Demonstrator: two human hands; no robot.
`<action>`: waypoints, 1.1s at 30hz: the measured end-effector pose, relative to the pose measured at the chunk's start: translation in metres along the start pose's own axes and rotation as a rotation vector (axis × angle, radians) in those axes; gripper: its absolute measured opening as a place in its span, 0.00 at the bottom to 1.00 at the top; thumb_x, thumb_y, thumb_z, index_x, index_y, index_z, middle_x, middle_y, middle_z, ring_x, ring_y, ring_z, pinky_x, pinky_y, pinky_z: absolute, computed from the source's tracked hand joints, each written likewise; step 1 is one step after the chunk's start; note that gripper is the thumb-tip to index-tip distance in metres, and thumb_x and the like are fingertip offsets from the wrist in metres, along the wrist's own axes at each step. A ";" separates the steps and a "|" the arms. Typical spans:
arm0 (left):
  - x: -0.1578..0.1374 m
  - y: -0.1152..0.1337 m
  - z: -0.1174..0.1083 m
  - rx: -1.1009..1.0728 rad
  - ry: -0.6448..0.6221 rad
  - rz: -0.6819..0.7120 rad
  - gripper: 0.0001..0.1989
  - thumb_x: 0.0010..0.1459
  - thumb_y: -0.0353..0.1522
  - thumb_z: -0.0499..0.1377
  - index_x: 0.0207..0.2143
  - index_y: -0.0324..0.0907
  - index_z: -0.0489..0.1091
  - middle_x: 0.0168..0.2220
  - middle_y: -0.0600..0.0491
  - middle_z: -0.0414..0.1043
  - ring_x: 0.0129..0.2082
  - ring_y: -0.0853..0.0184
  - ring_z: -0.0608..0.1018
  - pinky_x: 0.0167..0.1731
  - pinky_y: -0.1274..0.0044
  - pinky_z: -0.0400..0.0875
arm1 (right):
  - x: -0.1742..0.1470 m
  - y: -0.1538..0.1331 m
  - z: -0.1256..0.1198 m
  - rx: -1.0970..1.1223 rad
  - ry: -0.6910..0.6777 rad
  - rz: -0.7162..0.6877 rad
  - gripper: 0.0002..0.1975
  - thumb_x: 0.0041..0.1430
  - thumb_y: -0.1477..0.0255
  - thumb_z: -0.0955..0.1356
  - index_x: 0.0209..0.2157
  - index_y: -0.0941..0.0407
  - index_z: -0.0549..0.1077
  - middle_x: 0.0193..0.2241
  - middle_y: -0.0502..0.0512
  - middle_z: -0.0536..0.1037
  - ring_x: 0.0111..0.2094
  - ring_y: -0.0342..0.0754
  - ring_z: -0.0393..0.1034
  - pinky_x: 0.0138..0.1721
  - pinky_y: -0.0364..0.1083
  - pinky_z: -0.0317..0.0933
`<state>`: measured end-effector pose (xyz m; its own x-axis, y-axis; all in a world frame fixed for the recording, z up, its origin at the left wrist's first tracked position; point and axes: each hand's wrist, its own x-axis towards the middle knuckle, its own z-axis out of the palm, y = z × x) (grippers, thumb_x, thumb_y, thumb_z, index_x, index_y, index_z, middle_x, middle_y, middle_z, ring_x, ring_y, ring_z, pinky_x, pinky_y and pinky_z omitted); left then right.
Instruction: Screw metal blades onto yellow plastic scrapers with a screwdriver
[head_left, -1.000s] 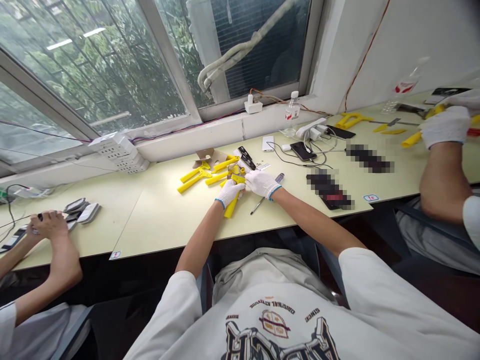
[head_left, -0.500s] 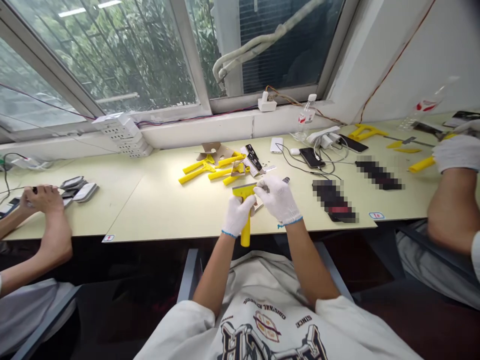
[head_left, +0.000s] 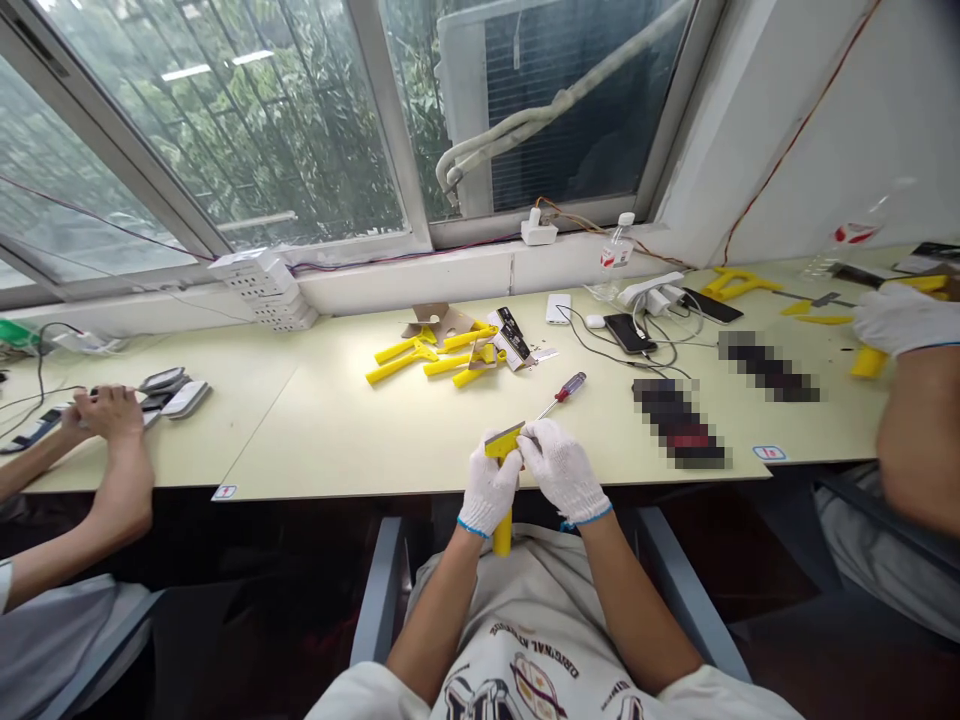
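My left hand (head_left: 487,490), in a white knit glove, is wrapped round a yellow scraper (head_left: 502,535). Its handle points down past the table's front edge, and its head with a thin grey blade edge (head_left: 504,438) faces up. My right hand (head_left: 559,465), gloved too, pinches the right end of the scraper's head; any small part between those fingertips is hidden. Just beyond my right hand a screwdriver (head_left: 571,387) with a dark grey and red handle lies on the table. Farther back is a pile of yellow scrapers (head_left: 450,358).
Beside the pile lie opened cardboard (head_left: 431,318) and a black-and-white package (head_left: 512,338). A phone (head_left: 628,333), cables, a power strip (head_left: 660,292) and a bottle (head_left: 615,255) stand back right. Co-workers' hands (head_left: 112,410) work at left, and a gloved hand (head_left: 900,318) at right.
Both hands have come nearer my body with the scraper. The screwdriver, earlier partly hidden behind my right hand, now shows on the table apart from it. The view has shifted slightly.
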<state>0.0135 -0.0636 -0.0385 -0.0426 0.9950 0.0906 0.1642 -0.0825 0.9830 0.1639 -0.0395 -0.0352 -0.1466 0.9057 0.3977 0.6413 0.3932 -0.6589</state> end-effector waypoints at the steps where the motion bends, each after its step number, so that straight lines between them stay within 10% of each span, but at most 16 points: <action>1: 0.001 -0.002 0.000 0.015 0.003 0.014 0.03 0.64 0.34 0.60 0.36 0.44 0.68 0.26 0.57 0.71 0.26 0.67 0.73 0.29 0.76 0.67 | 0.001 0.001 -0.001 -0.018 -0.013 0.000 0.08 0.74 0.69 0.67 0.40 0.56 0.76 0.40 0.55 0.80 0.42 0.50 0.75 0.46 0.47 0.63; 17: 0.011 -0.014 -0.003 0.104 -0.058 0.034 0.04 0.59 0.29 0.60 0.37 0.45 0.68 0.27 0.57 0.72 0.26 0.66 0.72 0.31 0.75 0.66 | 0.010 0.039 0.004 0.117 -0.025 -0.209 0.05 0.66 0.74 0.69 0.36 0.57 0.78 0.34 0.54 0.79 0.36 0.46 0.73 0.41 0.45 0.67; 33: 0.022 -0.010 -0.006 0.148 -0.175 -0.066 0.05 0.59 0.30 0.60 0.39 0.43 0.71 0.23 0.57 0.73 0.23 0.65 0.75 0.27 0.75 0.66 | 0.010 0.042 0.002 -0.109 -0.063 -0.061 0.06 0.64 0.71 0.70 0.35 0.57 0.80 0.34 0.52 0.82 0.36 0.46 0.75 0.41 0.45 0.61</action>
<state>0.0050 -0.0414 -0.0450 0.1117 0.9936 -0.0151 0.3095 -0.0203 0.9507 0.1880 -0.0135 -0.0598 -0.2329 0.8900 0.3919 0.7074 0.4316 -0.5597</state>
